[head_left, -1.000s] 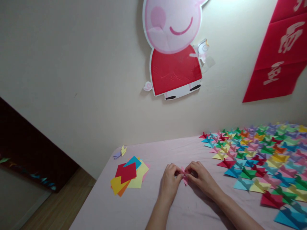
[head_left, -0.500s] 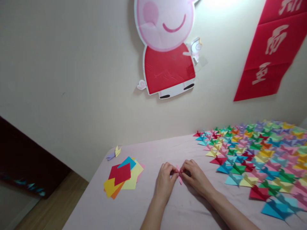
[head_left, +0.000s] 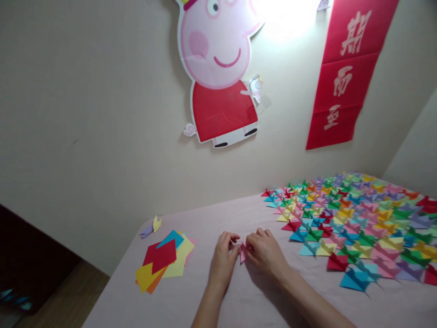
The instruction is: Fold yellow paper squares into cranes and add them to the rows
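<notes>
The small folded pink paper piece (head_left: pixel 243 254) shows a broader flat face than half a second ago, well in from the far edge of the pale pink cloth-covered surface (head_left: pixel 177 306). The right hand (head_left: pixel 265 251) pinches it; the left hand's (head_left: pixel 223 256) thumb and forefinger have parted beside it, contact unclear.

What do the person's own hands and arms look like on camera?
The left hand and right hand are ungloved. Both forearms, left and right, are uncovered where they show, with no sleeve, watch or bracelet in view. Rings or small markings are too fine to rule out.
</notes>
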`<state>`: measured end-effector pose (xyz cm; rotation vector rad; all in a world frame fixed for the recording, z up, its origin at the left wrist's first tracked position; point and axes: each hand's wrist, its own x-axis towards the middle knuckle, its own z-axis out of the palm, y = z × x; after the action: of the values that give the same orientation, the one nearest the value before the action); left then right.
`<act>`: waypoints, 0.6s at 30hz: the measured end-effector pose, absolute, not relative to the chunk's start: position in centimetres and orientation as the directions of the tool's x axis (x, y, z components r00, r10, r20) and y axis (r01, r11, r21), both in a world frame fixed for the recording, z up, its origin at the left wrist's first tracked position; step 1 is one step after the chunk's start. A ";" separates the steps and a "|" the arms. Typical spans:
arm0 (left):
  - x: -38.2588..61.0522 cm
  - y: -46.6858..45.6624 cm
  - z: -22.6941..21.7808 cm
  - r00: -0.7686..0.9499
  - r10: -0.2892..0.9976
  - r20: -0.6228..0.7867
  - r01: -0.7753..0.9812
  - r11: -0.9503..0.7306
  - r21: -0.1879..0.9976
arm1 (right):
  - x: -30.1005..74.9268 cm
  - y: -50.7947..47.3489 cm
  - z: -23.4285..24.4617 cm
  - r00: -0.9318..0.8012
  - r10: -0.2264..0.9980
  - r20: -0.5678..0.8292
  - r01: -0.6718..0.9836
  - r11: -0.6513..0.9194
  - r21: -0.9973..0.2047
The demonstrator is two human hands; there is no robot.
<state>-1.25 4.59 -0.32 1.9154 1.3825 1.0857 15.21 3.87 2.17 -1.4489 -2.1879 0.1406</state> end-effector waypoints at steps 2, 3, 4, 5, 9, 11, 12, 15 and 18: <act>-1.3 4.5 -0.1 0.138 0.944 0.299 0.503 -0.327 0.800 | 16.5 2.9 2.9 -0.275 0.892 0.358 0.861 0.395 -0.321; -1.3 4.4 -0.1 0.137 0.945 0.298 0.500 -0.326 0.802 | 17.6 2.3 3.3 -0.251 0.898 0.361 0.877 0.369 -0.307; -1.2 4.3 -0.1 0.139 0.945 0.297 0.497 -0.326 0.804 | 18.9 1.6 3.6 -0.229 0.902 0.367 0.891 0.346 -0.295; -1.2 4.1 -0.1 0.144 0.945 0.293 0.494 -0.326 0.806 | 20.4 0.8 3.9 -0.202 0.905 0.373 0.905 0.318 -0.282; -0.6 3.2 -0.2 0.165 0.946 0.279 0.488 -0.324 0.811 | 27.3 -2.2 4.5 -0.100 0.846 0.523 0.970 0.199 -0.138; -0.2 2.6 -0.2 0.172 0.946 0.277 0.486 -0.325 0.811 | 29.9 -3.1 4.4 -0.090 0.821 0.563 0.987 0.147 -0.057; -0.1 2.3 -0.2 0.174 0.945 0.277 0.485 -0.327 0.811 | 30.8 -3.4 4.3 -0.073 0.814 0.576 0.994 0.109 -0.029; 0.1 1.9 -0.3 0.172 0.944 0.283 0.486 -0.331 0.809 | 31.6 -3.8 3.4 -0.060 0.817 0.574 0.998 0.054 0.028; 0.0 1.7 -0.4 0.160 0.944 0.288 0.489 -0.330 0.808 | 30.7 -3.8 2.5 -0.035 0.834 0.550 0.999 0.017 0.039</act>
<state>0.02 1.71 -0.43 1.8964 1.3562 1.0849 30.74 -3.78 2.55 -1.8744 -1.9282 -0.6032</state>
